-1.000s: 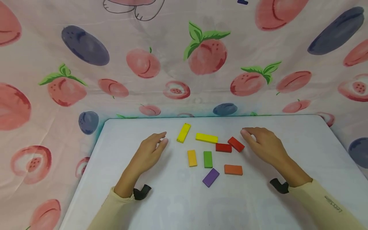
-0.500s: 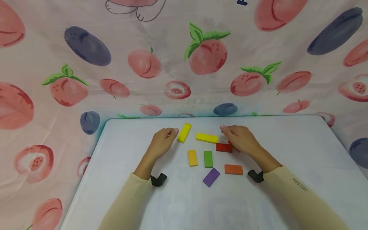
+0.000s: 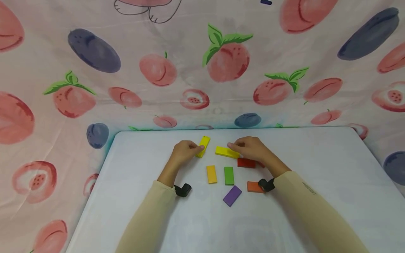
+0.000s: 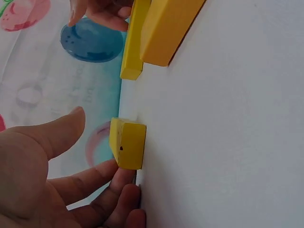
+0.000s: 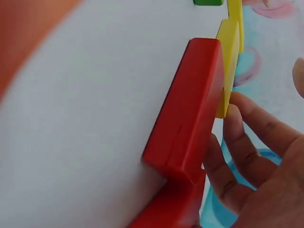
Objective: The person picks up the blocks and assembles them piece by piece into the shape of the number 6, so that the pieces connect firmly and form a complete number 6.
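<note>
My left hand (image 3: 185, 151) is at the left yellow block (image 3: 204, 141), which lies slanted near the table's back. In the left wrist view, fingertips touch that yellow block (image 4: 132, 146) on one side, while the thumb stays apart from it. My right hand (image 3: 253, 148) reaches over the right yellow block (image 3: 222, 151). In the right wrist view, fingertips are at the end of this yellow block (image 5: 230, 52), the thumb well away from it. A red block (image 3: 245, 163) lies beside the right hand; a second red block (image 5: 173, 204) is mostly hidden under that hand in the head view.
Nearer the front lie an amber block (image 3: 211, 174), a green block (image 3: 229, 175), a purple block (image 3: 232, 195) and an orange block (image 3: 254, 187), the last partly covered by the right wrist's black mount (image 3: 267, 185). A fruit-patterned cloth (image 3: 196, 70) hangs behind the white table (image 3: 205, 228).
Both hands have moved inward, the left rightward to the left yellow block, the right leftward over the red blocks to the right yellow block. The blocks have stayed in place.
</note>
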The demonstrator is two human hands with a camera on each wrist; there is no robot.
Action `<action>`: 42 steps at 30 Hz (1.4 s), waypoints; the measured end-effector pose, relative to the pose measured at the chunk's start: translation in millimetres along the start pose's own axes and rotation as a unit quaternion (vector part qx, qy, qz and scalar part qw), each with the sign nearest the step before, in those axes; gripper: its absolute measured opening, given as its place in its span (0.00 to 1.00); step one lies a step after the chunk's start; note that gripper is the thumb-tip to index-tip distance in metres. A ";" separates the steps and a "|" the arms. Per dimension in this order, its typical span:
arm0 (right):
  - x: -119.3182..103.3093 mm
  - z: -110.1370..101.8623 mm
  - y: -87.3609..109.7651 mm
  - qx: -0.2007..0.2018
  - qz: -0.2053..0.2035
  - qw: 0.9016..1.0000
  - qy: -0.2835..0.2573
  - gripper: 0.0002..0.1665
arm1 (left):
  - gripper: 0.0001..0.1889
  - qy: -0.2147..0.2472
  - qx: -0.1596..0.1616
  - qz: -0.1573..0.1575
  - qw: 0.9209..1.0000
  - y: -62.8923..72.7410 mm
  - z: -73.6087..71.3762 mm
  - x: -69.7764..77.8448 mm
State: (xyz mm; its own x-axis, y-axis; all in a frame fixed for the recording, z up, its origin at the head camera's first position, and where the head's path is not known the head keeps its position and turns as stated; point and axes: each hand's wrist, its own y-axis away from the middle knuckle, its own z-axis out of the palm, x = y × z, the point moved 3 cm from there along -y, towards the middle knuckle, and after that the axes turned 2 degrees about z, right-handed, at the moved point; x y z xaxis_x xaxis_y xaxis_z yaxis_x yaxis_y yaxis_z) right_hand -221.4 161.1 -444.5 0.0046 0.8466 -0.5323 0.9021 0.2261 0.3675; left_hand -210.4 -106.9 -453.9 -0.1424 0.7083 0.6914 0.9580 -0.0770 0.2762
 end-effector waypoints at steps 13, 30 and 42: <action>-5.8 3.1 -24.1 -0.067 0.023 0.997 0.019 0.27 | 0.21 -0.020 0.018 -0.050 0.998 -8.8 1.2 4.1; -6.3 0.9 -29.0 -0.081 0.096 0.992 -0.021 0.21 | 0.21 -0.032 0.011 -0.060 0.998 -10.7 5.6 3.3; -3.2 -1.2 -26.2 -0.091 0.092 0.991 -0.038 0.20 | 0.18 0.067 -0.022 -0.055 0.996 -4.2 2.9 -9.3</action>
State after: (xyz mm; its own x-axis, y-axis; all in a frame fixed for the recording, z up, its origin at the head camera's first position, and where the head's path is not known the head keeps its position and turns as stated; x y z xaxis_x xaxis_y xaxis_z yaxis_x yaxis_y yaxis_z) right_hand -245.6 153.0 -451.5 0.1995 0.8448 -0.4965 0.7903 0.1608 0.5912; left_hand -212.4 -111.1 -463.4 -0.2805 0.6150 0.7369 0.9232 -0.0372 0.3824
